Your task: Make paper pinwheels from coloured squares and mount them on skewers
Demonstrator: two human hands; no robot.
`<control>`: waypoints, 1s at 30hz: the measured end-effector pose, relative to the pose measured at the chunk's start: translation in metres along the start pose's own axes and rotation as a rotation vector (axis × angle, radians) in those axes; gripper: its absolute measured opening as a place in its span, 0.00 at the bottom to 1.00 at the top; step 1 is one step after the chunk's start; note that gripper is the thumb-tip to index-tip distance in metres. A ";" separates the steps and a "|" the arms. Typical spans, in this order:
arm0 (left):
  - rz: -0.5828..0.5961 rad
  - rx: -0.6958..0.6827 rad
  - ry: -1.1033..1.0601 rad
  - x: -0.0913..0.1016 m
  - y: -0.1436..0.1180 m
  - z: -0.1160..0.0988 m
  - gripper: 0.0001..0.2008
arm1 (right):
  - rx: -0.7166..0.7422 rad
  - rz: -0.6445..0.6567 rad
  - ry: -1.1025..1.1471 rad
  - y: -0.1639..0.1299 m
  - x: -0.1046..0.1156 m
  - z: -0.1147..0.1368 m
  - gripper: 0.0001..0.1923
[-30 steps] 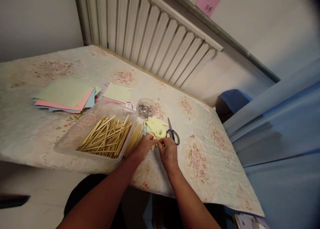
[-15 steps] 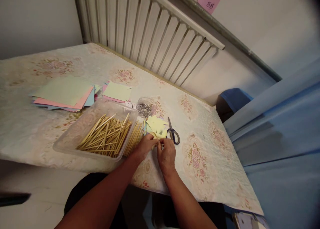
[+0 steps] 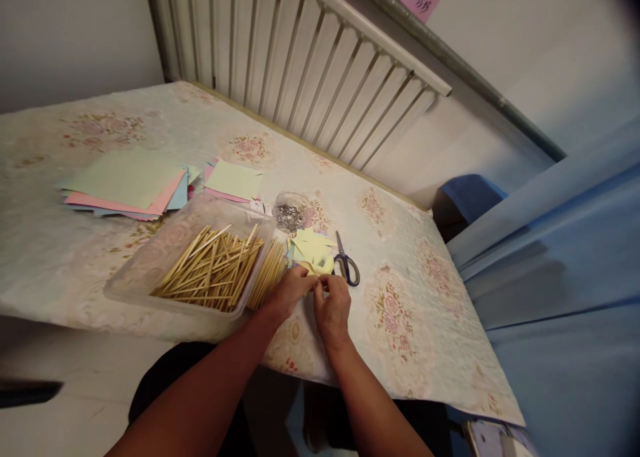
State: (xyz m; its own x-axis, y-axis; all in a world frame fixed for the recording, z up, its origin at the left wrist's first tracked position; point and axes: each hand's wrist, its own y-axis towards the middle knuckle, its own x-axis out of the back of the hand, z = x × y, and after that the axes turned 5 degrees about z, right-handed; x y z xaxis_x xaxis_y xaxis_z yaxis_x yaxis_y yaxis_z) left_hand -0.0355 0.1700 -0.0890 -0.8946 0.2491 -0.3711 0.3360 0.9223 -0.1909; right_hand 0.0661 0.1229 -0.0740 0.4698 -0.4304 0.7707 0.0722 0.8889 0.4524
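My left hand (image 3: 293, 290) is closed in a pinch on a curled piece of yellow paper (image 3: 326, 265). Right against it, my right hand (image 3: 333, 307) has its fingertips pressed together at the paper's near edge; what sits between them is too small to make out. Just beyond my hands lie cut yellow paper pieces (image 3: 311, 242) with pointed corners. Scissors (image 3: 346, 260) with dark handles rest to the right of them. A clear round dish (image 3: 289, 212) behind holds many small shiny metal pieces. Thin wooden sticks (image 3: 267, 274) lie in a row left of my left hand.
A clear plastic box (image 3: 120, 287) full of wooden sticks stands on the left. Behind it are a stack of coloured paper sheets (image 3: 125, 180) and smaller paper squares (image 3: 234, 179). A radiator (image 3: 300, 64) borders the flowered tablecloth (image 3: 400, 270); a blue curtain (image 3: 560, 277) hangs at right.
The view has shifted very slightly. My hands stay together at the yellow paper, with only a small movement of the fingertips.
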 end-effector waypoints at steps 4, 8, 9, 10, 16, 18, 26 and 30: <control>-0.011 0.012 -0.001 0.002 0.002 0.004 0.10 | -0.083 0.026 0.082 0.003 0.004 -0.003 0.05; 0.006 0.020 -0.028 0.003 0.004 0.006 0.11 | -0.132 0.040 0.113 0.005 0.007 -0.005 0.05; 0.003 0.017 -0.030 0.003 0.004 0.006 0.11 | -0.141 0.036 0.115 0.005 0.007 -0.005 0.05; -0.001 0.013 -0.029 0.002 0.004 0.005 0.11 | -0.148 0.034 0.117 0.005 0.007 -0.006 0.05; 0.004 0.015 -0.010 0.003 0.004 0.006 0.11 | -0.154 0.027 0.124 0.004 0.006 -0.007 0.06; 0.001 0.008 0.019 0.003 0.005 0.009 0.11 | -0.151 0.028 0.124 0.004 0.007 -0.006 0.06; -0.008 -0.010 0.173 0.003 0.005 0.006 0.10 | -0.171 0.044 0.137 0.007 0.006 -0.006 0.05; -0.015 -0.036 0.229 0.002 0.005 0.004 0.11 | -0.175 0.057 0.143 0.007 0.006 -0.006 0.06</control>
State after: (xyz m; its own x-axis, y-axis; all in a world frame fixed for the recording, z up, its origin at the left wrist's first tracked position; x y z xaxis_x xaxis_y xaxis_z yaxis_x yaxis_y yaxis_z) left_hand -0.0344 0.1737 -0.0942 -0.9444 0.2918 -0.1517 0.3149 0.9354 -0.1607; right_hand 0.0748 0.1279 -0.0693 0.5963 -0.3630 0.7160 0.1875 0.9302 0.3155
